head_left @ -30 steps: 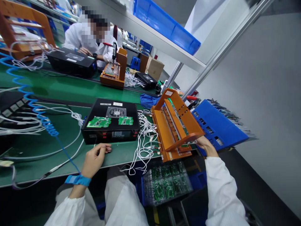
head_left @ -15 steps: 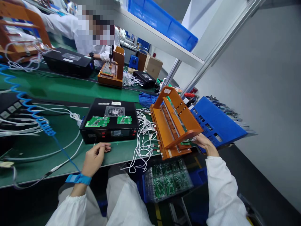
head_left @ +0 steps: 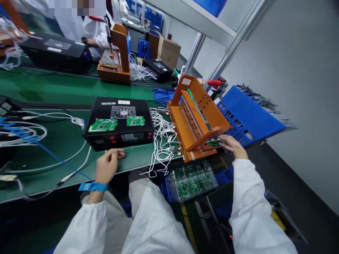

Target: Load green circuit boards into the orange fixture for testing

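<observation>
My left hand (head_left: 108,164) rests at the bench's front edge with its fingers loosely curled together and nothing visible in them. A blue wrist strap (head_left: 93,186) with a cord is around that wrist. Just beyond it stands a black box (head_left: 119,137) with a fan grille and small display; two green circuit boards (head_left: 103,125) (head_left: 135,121) lie on top. My right hand (head_left: 233,145) reaches to the near right end of an orange test fixture (head_left: 192,143), fingers closed at its side. What they grip is hidden. A green board edge (head_left: 212,143) shows inside the fixture near those fingers.
White cables (head_left: 161,141) tangle between box and fixture. A clear tray of green boards (head_left: 192,181) sits below the bench edge. Right of the fixture leans a blue slotted rack (head_left: 246,116). Across the bench, a co-worker's arm (head_left: 92,42) is beside another orange fixture (head_left: 116,56).
The camera view has shifted, so the bench things appear higher. My right hand stays at the fixture's side, and my left hand stays by the black box, still curled.
</observation>
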Motion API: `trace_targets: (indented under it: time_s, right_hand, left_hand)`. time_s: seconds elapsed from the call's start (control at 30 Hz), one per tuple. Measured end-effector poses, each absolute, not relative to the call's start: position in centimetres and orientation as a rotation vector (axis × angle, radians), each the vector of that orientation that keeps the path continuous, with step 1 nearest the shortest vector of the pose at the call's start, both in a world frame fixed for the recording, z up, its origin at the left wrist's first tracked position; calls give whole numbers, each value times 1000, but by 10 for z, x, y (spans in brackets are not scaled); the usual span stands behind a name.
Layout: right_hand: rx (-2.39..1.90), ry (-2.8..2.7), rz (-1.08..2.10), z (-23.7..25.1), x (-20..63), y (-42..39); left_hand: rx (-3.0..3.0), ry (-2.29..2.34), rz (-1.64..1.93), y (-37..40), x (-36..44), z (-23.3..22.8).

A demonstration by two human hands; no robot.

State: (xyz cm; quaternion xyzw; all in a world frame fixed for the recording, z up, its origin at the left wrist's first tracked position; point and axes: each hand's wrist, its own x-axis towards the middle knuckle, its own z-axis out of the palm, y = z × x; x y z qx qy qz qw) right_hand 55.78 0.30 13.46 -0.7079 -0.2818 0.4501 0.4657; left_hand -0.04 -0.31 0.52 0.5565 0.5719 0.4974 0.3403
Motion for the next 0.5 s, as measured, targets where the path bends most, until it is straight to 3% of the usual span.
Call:
trace_targets:
  time_s: [0.5]
  right_hand:
    - [-1763, -656, 1173, 145, 560, 24]
  left_hand:
    - [1475, 1528, 1251, -2, -1, 2]
